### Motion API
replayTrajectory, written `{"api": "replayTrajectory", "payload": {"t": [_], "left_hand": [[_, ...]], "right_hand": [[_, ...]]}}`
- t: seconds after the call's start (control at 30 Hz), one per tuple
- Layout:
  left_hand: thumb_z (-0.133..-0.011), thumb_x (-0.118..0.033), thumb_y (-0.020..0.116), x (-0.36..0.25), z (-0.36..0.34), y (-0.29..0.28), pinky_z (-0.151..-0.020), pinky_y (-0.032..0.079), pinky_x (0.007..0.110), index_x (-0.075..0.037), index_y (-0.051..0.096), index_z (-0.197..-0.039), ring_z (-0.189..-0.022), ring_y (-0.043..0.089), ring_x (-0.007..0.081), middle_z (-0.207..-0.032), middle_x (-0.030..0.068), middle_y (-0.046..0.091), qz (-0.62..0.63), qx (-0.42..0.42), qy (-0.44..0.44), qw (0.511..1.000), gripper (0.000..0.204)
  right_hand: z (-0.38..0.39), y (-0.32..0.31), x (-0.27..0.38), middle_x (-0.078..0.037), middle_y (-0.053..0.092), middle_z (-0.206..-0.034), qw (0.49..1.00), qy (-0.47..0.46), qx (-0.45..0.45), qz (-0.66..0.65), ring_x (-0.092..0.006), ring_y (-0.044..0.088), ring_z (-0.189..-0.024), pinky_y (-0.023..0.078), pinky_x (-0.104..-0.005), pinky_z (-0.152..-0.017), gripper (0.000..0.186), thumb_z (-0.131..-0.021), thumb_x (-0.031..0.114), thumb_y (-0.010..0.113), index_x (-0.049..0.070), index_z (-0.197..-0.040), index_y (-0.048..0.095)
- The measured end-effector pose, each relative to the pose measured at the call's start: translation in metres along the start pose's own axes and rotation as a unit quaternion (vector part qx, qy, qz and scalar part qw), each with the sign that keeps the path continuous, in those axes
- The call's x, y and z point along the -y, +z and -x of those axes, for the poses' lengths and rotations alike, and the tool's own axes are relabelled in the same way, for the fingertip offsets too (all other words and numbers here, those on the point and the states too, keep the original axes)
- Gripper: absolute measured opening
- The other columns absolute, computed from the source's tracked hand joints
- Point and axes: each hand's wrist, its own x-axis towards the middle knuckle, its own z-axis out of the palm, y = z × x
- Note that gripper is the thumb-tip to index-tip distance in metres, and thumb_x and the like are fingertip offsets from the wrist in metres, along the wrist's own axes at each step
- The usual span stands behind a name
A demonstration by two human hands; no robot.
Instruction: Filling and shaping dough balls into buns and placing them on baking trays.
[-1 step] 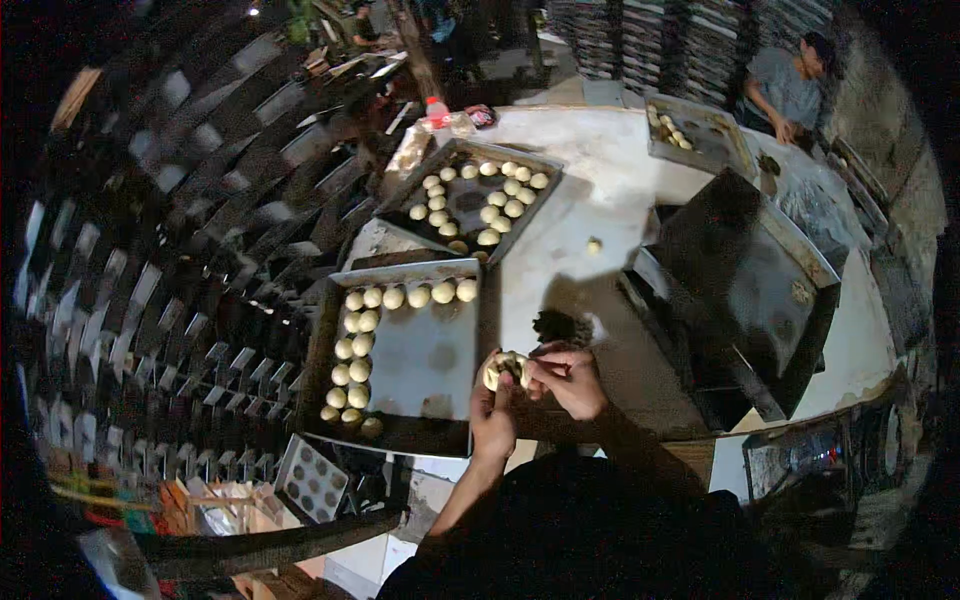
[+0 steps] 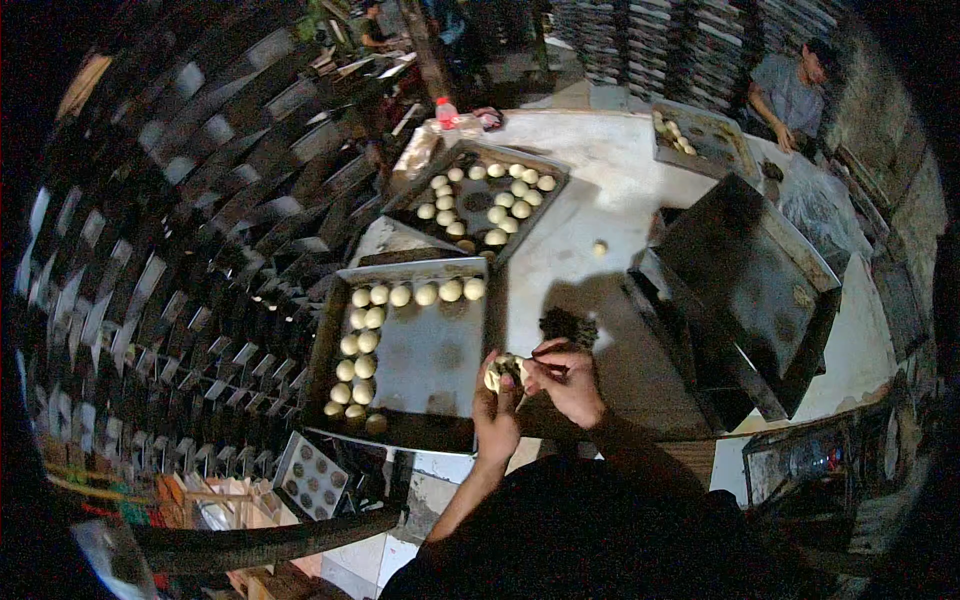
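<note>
Head view: the person's left hand point(image 2: 494, 412) holds a pale, open piece of dough point(image 2: 492, 378) just past the near edge of a broad, pale desk point(image 2: 560, 150). Its fingers are curled round the left and near sides of the dough, and the thumb lies against the near side. Dark filling point(image 2: 513, 367) shows in the middle of the piece, between the thumb and the far rim. The right hand point(image 2: 572, 388) meets the dough from the right, thumb and forefinger bent toward each other at its right edge; whether their tips pinch the rim or only rest against it I cannot tell. The dough thus sits between the two hands, more within the left fingers than the right.

Just beyond the hands lies a dark, crumbly heap point(image 2: 568, 326), and farther out a lone small ball point(image 2: 600, 248). Close by on the left, a square tray point(image 2: 425, 365) carries round dough balls point(image 2: 426, 294), one row along its far side and more down its left side. Beyond it stands another tray point(image 2: 477, 202) of balls, with a red-capped bottle point(image 2: 446, 115) farther still. To the right, dark trays point(image 2: 750, 275) are stacked askew. At the far right a co-worker point(image 2: 785, 90) sits near a smaller-looking tray point(image 2: 715, 142) with pale pieces on its left side.
</note>
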Motion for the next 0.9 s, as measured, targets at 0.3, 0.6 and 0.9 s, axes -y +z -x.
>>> {"api": "replayTrajectory", "payload": {"t": [0.3, 0.6, 0.9], "left_hand": [[-0.094, -0.024, 0.049, -0.075, 0.103, -0.119, -0.104, 0.03, 0.034, 0.005, 0.02, -0.142, -0.124, 0.04, 0.0238, -0.139, 0.0144, 0.037, 0.015, -0.063, 0.058, 0.996, 0.063], [-0.088, -0.031, 0.062, -0.09, 0.188, -0.224, -0.092, 0.043, 0.04, -0.002, 0.053, -0.119, -0.107, 0.055, 0.0283, -0.122, 0.0202, 0.053, -0.102, -0.046, 0.302, 0.947, 0.044], [-0.08, -0.018, 0.061, -0.114, 0.206, -0.212, -0.081, 0.043, 0.036, -0.002, 0.045, -0.129, -0.096, 0.051, 0.0279, -0.108, 0.0171, 0.048, -0.363, -0.146, 0.304, 0.869, 0.054]], "right_hand": [[0.081, 0.157, 0.099, -0.01, 0.06, -0.091, 0.934, -0.275, 0.015, 0.228, -0.0208, 0.062, -0.079, 0.05, -0.0304, -0.067, 0.013, -0.076, 0.006, 0.069, -0.002, -0.085, 0.066], [0.137, 0.214, 0.122, -0.009, 0.066, -0.091, 0.955, -0.008, 0.296, 0.033, -0.0117, 0.061, -0.069, 0.052, -0.0236, -0.058, 0.037, -0.072, 0.017, 0.079, -0.001, -0.102, 0.066], [0.176, 0.239, 0.157, -0.011, 0.064, -0.088, 0.921, -0.252, 0.206, 0.215, -0.0227, 0.064, -0.073, 0.051, -0.0288, -0.063, 0.024, -0.072, 0.007, 0.074, 0.0, -0.094, 0.067]]}}
